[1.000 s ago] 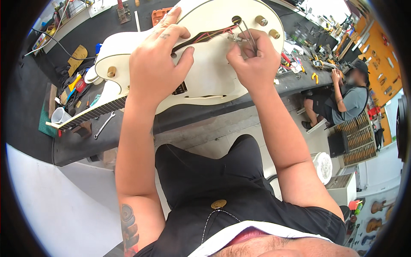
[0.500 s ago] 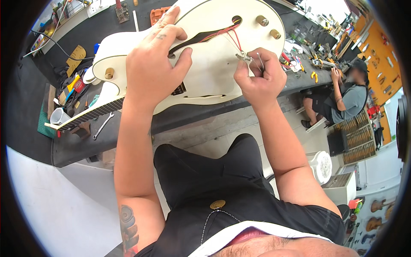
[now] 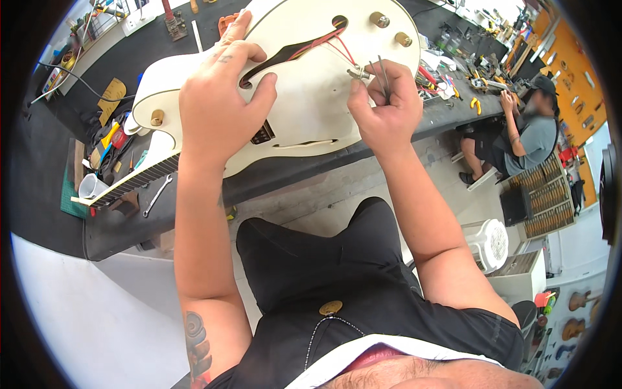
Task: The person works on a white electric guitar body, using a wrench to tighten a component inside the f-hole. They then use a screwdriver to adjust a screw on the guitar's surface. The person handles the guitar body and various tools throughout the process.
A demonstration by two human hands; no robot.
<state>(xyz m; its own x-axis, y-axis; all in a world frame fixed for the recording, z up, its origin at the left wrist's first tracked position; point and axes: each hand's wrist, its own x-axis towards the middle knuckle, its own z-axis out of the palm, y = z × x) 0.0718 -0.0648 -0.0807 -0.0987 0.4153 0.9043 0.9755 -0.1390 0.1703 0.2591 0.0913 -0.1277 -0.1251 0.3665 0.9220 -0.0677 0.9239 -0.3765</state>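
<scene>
Left hand (image 3: 220,107) lies palm down on the glossy cream-white guitar body (image 3: 311,104), fingers stretched toward its far edge, thumb spread wide from them, not closed around anything. Right hand (image 3: 389,107), further right over the same body, is curled with thumb and fingers pinched on a slim grey metal tool with two prongs (image 3: 382,71). Just left of those fingertips sits a small silvery metal component (image 3: 358,72); cannot tell if tool or fingers grip it. Thin red insulated wires (image 3: 341,44) run from it to the dark, long, curved sound hole (image 3: 295,50) on the far side of the guitar, whose left end shows between left thumb and forefinger. Guitar lies face up on the black-topped workbench (image 3: 259,183), neck toward near left. Two gold cylindrical knobs (image 3: 380,19) stand at its far right, another at left. Silver metal wrench (image 3: 157,196) and translucent white plastic cup (image 3: 92,187) are by the neck. Yellow-handled pliers (image 3: 476,106) lie right of the guitar; beyond, a seated co-worker in a grey top (image 3: 536,146).
</scene>
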